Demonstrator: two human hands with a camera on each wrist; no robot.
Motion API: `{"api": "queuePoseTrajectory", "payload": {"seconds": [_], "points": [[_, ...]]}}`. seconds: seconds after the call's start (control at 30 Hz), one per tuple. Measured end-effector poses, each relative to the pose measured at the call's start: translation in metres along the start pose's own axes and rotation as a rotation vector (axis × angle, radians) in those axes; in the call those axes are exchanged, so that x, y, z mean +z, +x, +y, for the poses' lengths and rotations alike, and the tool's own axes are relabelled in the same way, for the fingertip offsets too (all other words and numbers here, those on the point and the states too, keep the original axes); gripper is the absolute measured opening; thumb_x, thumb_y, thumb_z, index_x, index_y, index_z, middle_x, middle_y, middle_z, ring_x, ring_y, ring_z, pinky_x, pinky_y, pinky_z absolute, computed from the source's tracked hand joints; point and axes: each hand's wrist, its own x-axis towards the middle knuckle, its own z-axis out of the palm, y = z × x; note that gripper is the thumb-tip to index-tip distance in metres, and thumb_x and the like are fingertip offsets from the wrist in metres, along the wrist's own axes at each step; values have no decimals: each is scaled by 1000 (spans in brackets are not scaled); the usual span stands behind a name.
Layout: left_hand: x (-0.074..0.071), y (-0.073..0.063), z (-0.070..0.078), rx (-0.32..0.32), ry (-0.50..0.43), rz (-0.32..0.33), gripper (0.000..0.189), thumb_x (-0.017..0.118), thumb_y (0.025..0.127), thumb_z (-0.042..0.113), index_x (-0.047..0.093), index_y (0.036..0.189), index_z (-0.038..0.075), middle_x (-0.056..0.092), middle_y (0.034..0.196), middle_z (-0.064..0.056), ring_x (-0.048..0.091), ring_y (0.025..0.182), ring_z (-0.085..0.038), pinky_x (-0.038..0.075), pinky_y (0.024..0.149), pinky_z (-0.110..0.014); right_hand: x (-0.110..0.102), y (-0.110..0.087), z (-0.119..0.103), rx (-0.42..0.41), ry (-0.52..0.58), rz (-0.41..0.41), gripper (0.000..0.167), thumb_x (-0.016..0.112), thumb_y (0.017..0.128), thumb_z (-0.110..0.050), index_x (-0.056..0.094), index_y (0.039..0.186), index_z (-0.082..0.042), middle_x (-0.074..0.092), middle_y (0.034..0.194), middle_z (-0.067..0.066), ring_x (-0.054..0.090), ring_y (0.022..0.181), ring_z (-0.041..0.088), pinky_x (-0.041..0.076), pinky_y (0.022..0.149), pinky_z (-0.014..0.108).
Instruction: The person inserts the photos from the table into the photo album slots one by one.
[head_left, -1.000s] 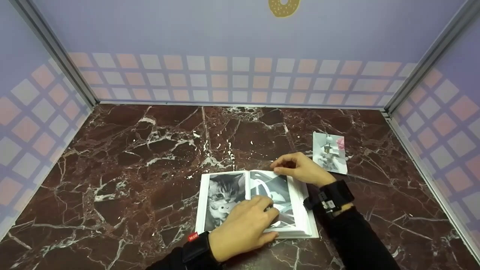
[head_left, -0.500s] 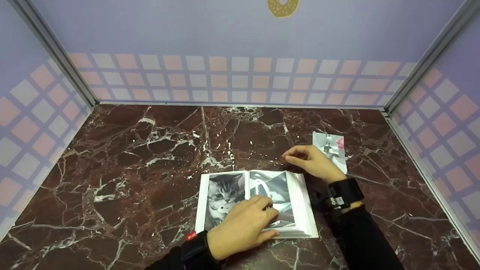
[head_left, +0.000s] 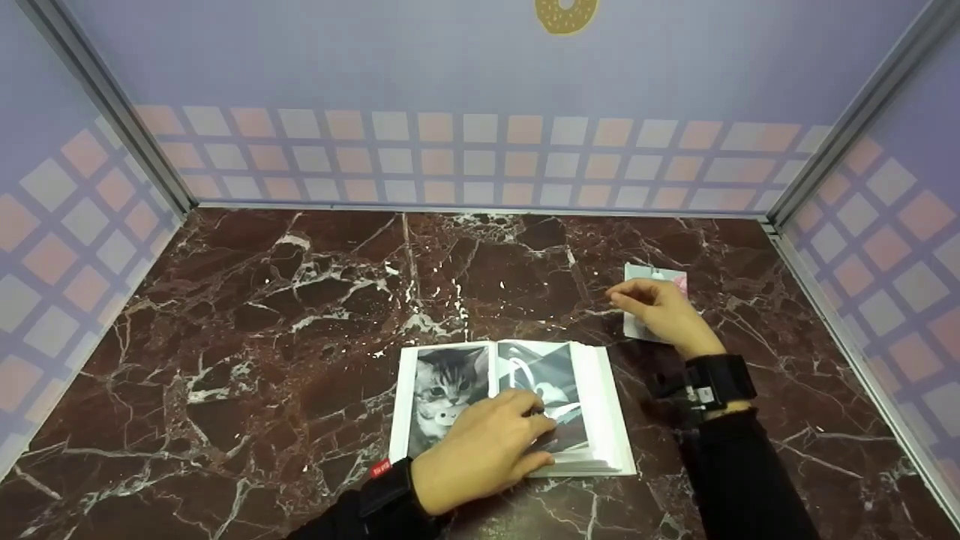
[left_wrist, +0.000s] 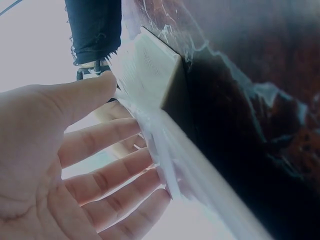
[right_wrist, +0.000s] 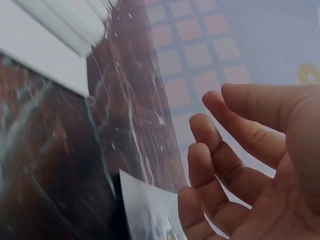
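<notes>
An open photo album [head_left: 607,420] lies on the marble surface, with a black-and-white kitten photo [head_left: 452,379] on its left page and a grey-toned picture [head_left: 551,375] behind a glossy sleeve on the right page. My left hand [head_left: 487,450] rests across the middle of the album; in the left wrist view its fingertips [left_wrist: 135,126] touch the pages. Over a loose photo [head_left: 639,330] at the right hovers my right hand [head_left: 667,311], its fingers loosely bent and nothing in its grasp. In the right wrist view that photo [right_wrist: 150,210] lies below the fingers, apart from them.
Dark red marble tabletop [head_left: 262,375] with white veins lies all round the album. A lilac wall [head_left: 337,60] with pink and white squares closes off the back, and similar panels stand at both sides.
My right hand has left the top edge of the album's right page and moved right and away, over the loose photo. The left hand has stayed put on the album.
</notes>
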Motion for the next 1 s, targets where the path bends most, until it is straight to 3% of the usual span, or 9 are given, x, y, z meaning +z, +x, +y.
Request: {"api": "queuePoseTrajectory", "payload": {"seconds": [0.23,0.5,0.77,1.0], "points": [[3,0,7,-4,69,43,22,72,101,39,78,110,19,74,110,0,68,95,-13,62,79,-25,-9,-3,6,46,-24,17,42,64,109,-34,71,133,-1,74,130,19,63,96,16,49,80,22],[6,3,16,1,143,100,10,71,96,26,74,95,16,72,87,3,67,76,-11,58,62,-23,-12,-1,9,62,7,22,41,63,110,-32,70,135,0,72,136,20,65,101,15,52,86,26],[11,10,21,-37,202,147,17,66,103,23,68,88,17,72,75,4,60,61,-8,50,47,-20,-13,-2,11,62,18,31,43,62,110,-32,70,136,1,70,138,20,65,108,14,54,90,26],[10,13,21,-80,170,153,11,65,101,19,60,93,15,61,65,6,48,50,-7,40,40,-18,-13,-2,11,54,14,26,43,62,110,-33,70,135,1,70,138,20,66,112,15,52,92,21]]}}
